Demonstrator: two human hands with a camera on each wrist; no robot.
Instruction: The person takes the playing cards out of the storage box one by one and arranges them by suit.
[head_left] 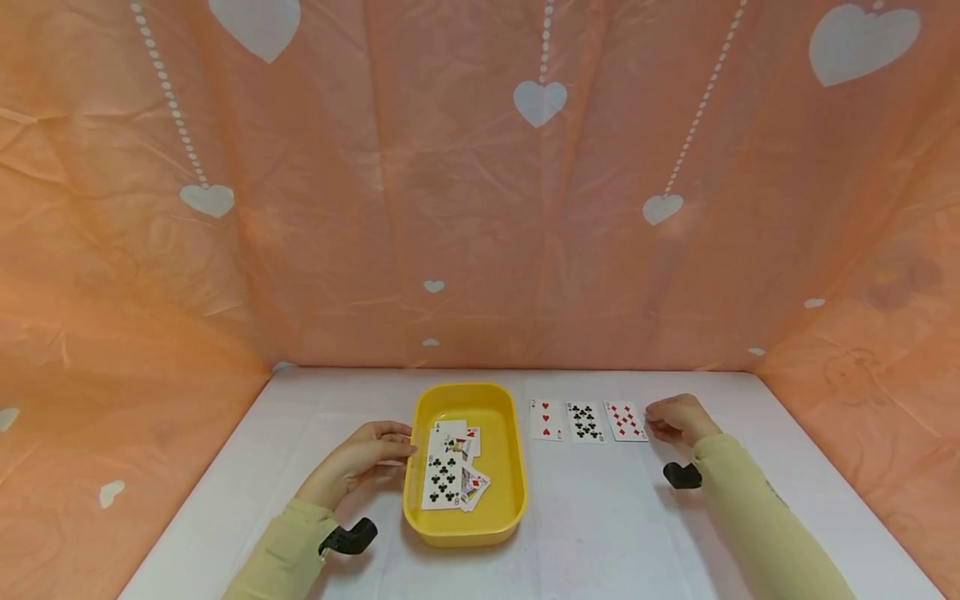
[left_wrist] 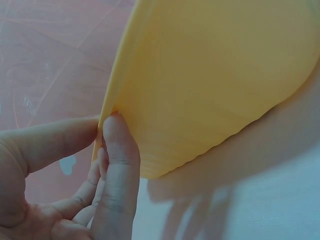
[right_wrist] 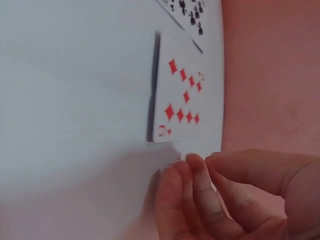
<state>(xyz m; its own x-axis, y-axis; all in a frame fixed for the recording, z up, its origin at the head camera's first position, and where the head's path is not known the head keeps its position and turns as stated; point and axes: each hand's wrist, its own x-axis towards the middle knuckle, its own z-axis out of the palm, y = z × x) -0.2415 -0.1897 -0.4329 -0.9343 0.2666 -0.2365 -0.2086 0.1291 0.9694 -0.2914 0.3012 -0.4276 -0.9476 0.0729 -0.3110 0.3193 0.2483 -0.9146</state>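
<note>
My left hand [head_left: 367, 458] pinches the left rim of a yellow plastic tray [head_left: 521, 467]; in the left wrist view the thumb and a finger [left_wrist: 120, 145] lie on either side of that rim. Inside the tray is a loose pile of playing cards [head_left: 442, 483], a clubs card on top and face cards partly covered. Just right of a diamonds card [head_left: 624, 421], my right hand [head_left: 681, 418] is low over the table with bent fingers. Between its thumb and fingers the right wrist view shows a thin white edge, apparently a playing card seen edge-on, its face hidden.
The diamonds card ends a row with a clubs card [head_left: 585, 422] and a three of hearts [head_left: 546, 419], all face up on the white tabletop [head_left: 600, 517]. An orange curtain with white hearts [head_left: 480, 250] hangs behind the table and at both sides.
</note>
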